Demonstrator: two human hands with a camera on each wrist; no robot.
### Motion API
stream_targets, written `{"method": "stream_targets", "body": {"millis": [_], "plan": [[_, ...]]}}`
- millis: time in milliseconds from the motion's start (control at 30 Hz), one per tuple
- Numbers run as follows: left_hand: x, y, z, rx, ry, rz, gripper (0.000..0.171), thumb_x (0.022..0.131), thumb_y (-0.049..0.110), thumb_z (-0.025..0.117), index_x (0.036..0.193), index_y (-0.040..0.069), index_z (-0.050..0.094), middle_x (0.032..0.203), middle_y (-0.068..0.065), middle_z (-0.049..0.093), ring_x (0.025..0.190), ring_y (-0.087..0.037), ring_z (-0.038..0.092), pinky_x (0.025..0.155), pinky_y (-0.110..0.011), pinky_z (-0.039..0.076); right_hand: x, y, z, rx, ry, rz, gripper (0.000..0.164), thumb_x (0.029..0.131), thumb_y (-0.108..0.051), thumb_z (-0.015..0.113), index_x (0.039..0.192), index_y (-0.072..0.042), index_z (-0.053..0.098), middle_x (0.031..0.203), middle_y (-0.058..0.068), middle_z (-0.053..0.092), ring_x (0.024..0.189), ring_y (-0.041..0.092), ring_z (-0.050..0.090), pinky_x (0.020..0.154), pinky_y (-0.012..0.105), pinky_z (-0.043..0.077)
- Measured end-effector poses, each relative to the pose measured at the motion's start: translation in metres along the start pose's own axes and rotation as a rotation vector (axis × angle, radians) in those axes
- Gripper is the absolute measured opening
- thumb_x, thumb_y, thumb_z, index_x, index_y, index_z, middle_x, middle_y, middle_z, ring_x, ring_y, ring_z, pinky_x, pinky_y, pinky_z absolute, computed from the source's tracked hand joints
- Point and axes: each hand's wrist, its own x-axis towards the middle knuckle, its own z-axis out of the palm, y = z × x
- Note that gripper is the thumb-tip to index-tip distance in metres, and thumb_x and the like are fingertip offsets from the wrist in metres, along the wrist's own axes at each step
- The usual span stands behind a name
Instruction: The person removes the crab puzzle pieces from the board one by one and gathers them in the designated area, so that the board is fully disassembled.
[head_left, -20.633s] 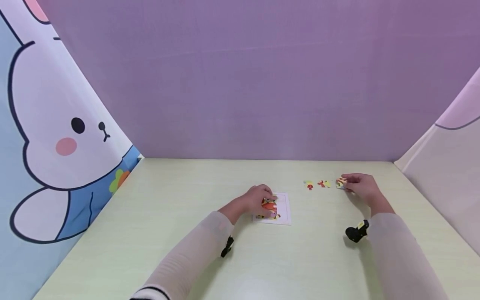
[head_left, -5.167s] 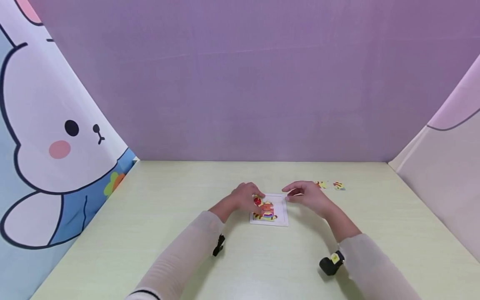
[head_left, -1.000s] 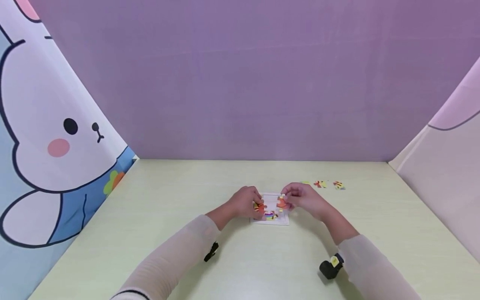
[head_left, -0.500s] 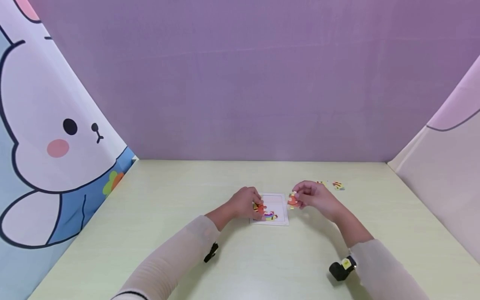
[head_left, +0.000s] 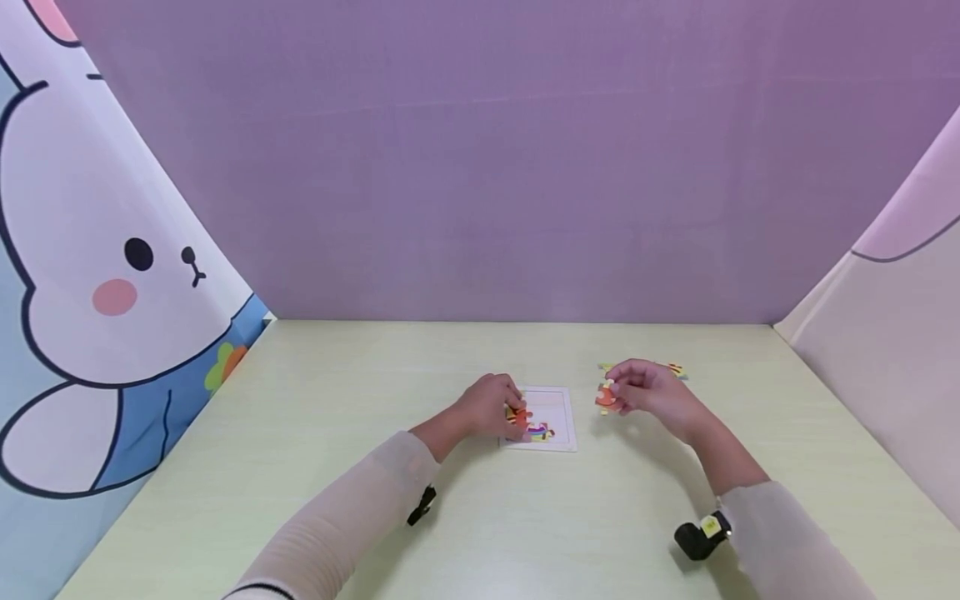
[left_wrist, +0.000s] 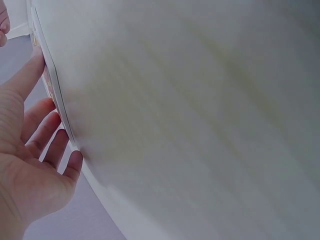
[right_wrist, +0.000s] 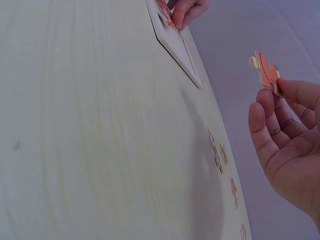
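Observation:
A small white puzzle tray (head_left: 561, 444) lies on the table. Several joined jigsaw pieces (head_left: 538, 432) fill part of its left and lower side. My left hand (head_left: 491, 407) rests on the tray's left edge, thumb and fingertips touching the pieces and partly covering them. In the left wrist view, the fingers of that hand (left_wrist: 42, 155) extend along the tray's edge. My right hand (head_left: 652, 392) pinches an orange jigsaw piece (head_left: 606, 396) between thumb and fingers, to the right of the tray. The right wrist view shows this piece (right_wrist: 266, 70) raised clear of the table.
Behind my right hand lie several loose jigsaw pieces (head_left: 678, 371), partly hidden by it. The pale table (head_left: 420, 350) ends at a purple cloth (head_left: 525, 208) at the back. A printed rabbit cloth (head_left: 97, 250) hangs on the left.
My right hand has carried the orange jigsaw piece rightward, from over the tray's right side to beyond it. The left hand has stayed on the tray's left edge over the last second.

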Motion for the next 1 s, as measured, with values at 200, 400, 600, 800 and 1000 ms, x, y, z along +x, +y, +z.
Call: {"method": "stream_targets", "body": {"millis": [200, 400, 600, 800, 1000], "plan": [[-0.001, 0.000, -0.001, -0.008, 0.000, -0.010, 0.054, 0.073, 0.041, 0.086, 0.115, 0.009, 0.073, 0.112, 0.005, 0.060, 0.108, -0.016, 0.051, 0.098, -0.031, 0.040, -0.003, 0.006, -0.011, -0.008, 0.051, 0.023, 0.031, 0.095, -0.008, 0.063, 0.118, 0.011, 0.054, 0.095, 0.011, 0.065, 0.082, 0.022, 0.066, 0.077, 0.037, 0.056], [-0.001, 0.000, -0.001, -0.016, -0.001, -0.011, 0.053, 0.073, 0.040, 0.086, 0.115, 0.009, 0.074, 0.112, 0.005, 0.061, 0.107, -0.016, 0.051, 0.097, -0.031, 0.040, -0.008, 0.011, -0.022, -0.001, 0.084, 0.037, 0.035, 0.096, -0.009, 0.062, 0.122, 0.012, 0.052, 0.098, 0.009, 0.065, 0.083, 0.018, 0.066, 0.077, 0.035, 0.056], [-0.001, 0.000, -0.001, -0.015, 0.000, -0.010, 0.054, 0.073, 0.041, 0.086, 0.115, 0.009, 0.074, 0.112, 0.005, 0.060, 0.107, -0.016, 0.051, 0.097, -0.031, 0.040, -0.011, 0.014, -0.030, 0.000, 0.098, 0.044, 0.036, 0.096, -0.010, 0.062, 0.122, 0.013, 0.051, 0.096, 0.006, 0.065, 0.083, 0.017, 0.066, 0.078, 0.035, 0.056], [-0.001, 0.000, -0.001, -0.004, -0.001, -0.001, 0.053, 0.074, 0.041, 0.085, 0.115, 0.010, 0.074, 0.113, 0.005, 0.060, 0.107, -0.016, 0.051, 0.097, -0.030, 0.041, -0.012, 0.018, -0.038, -0.020, 0.119, 0.043, 0.034, 0.096, -0.009, 0.062, 0.120, 0.013, 0.052, 0.093, 0.006, 0.065, 0.083, 0.022, 0.067, 0.077, 0.037, 0.056], [-0.001, 0.000, -0.002, -0.007, -0.005, -0.003, 0.053, 0.074, 0.041, 0.085, 0.115, 0.010, 0.074, 0.112, 0.005, 0.060, 0.107, -0.015, 0.051, 0.097, -0.030, 0.041, -0.010, 0.022, -0.046, -0.063, 0.143, 0.072, 0.036, 0.096, -0.009, 0.061, 0.124, 0.012, 0.052, 0.094, 0.005, 0.066, 0.083, 0.019, 0.066, 0.077, 0.036, 0.056]]}}
